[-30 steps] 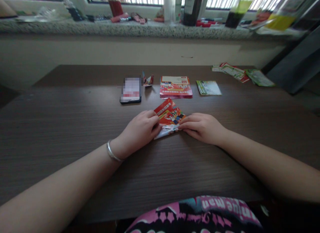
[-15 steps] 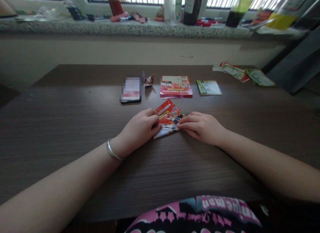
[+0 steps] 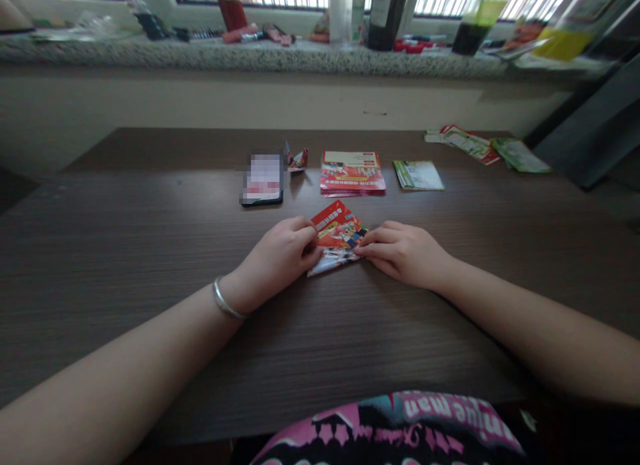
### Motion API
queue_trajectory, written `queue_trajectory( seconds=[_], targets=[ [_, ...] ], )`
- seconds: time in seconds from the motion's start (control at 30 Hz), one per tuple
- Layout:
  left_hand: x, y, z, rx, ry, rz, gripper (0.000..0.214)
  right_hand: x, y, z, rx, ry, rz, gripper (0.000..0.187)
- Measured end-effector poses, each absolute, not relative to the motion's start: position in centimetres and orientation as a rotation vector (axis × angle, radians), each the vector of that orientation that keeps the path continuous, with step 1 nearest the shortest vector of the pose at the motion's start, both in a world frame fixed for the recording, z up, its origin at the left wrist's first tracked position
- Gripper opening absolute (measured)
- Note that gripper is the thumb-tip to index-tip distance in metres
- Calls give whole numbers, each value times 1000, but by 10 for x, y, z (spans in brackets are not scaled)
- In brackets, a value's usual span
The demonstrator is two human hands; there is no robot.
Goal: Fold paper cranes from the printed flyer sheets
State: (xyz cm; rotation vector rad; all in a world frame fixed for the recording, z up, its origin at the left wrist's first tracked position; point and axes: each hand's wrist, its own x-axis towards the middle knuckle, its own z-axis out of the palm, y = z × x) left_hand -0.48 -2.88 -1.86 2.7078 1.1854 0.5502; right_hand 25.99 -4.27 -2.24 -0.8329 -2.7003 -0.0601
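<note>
A folded red printed paper (image 3: 337,232) lies on the dark wooden table (image 3: 150,252) in front of me. My left hand (image 3: 280,258), with a silver bangle on the wrist, pinches the paper's left side with curled fingers. On the paper's right side my right hand (image 3: 405,252) presses and pinches its edge. A pale folded flap sticks out below, between the two hands.
Beyond the paper lie a phone (image 3: 263,178), a small folded paper figure (image 3: 297,160), a stack of red leaflets (image 3: 352,174) and a green leaflet stack (image 3: 418,174). More leaflets (image 3: 475,144) sit at the far right. Bottles and clutter line the stone windowsill (image 3: 280,57).
The red paper's upper flap has been folded in a little further, so it looks smaller. Both hands stay pinched on it, almost in place.
</note>
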Motion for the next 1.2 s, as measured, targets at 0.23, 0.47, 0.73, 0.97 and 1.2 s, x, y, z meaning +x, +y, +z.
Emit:
queue_trajectory(
  seconds=[0.23,0.47,0.73,0.97,1.2],
  targets=[
    [-7,-29,-19,2691,1148,598,13,258,-46,-19,-850,-2770,-161,30],
    [-5,-38,-15,2825,994,511,24,262,-41,-20,-933,-2746,-223,29],
    [-2,-44,-14,2871,1030,424,32,264,-39,-23,-1004,-2727,-297,30],
    [1,-47,-13,2940,1092,310,34,262,-38,-23,-979,-2733,-267,30],
    [2,-49,-9,3005,1149,263,32,262,-37,-23,-964,-2725,-238,30]
  ],
)
